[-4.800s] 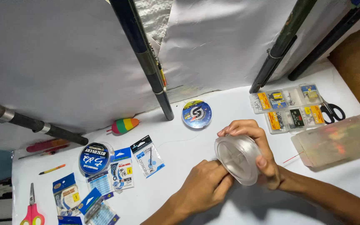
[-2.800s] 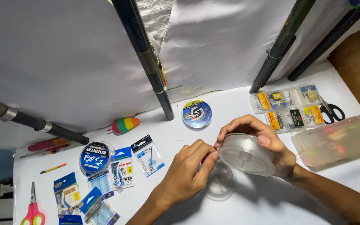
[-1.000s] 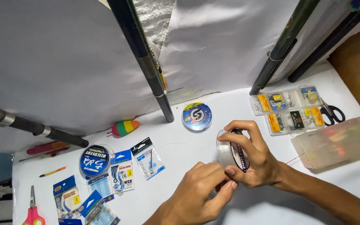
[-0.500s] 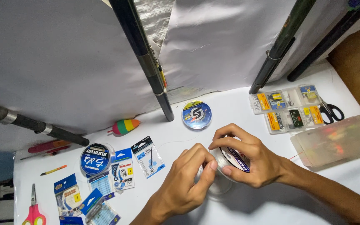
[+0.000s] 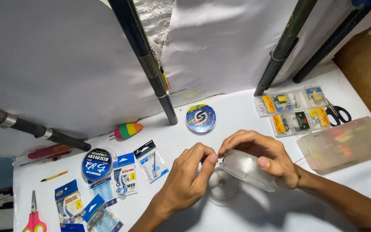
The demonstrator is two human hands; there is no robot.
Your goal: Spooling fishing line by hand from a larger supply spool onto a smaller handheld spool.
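My right hand (image 5: 265,159) grips a clear plastic fishing-line spool (image 5: 247,168) just above the white table (image 5: 245,111), its flat side tilted up. My left hand (image 5: 187,180) pinches thumb and forefinger together right at the spool's left rim, apparently on the thin line, which is too fine to see there. A clear round lid (image 5: 222,187) lies on the table under and between the hands.
A blue line spool (image 5: 201,117) lies behind the hands, another blue spool (image 5: 96,164) and several hook packets (image 5: 151,160) to the left. A striped float (image 5: 128,130), red scissors (image 5: 33,217), tackle boxes (image 5: 290,111), black scissors (image 5: 338,113) and leaning rods (image 5: 144,60) surround the area.
The right hand has turned the spool from label-side-out to flat and raised it slightly. The left hand's pinch has moved up to the spool's rim. The lid shows more on the table.
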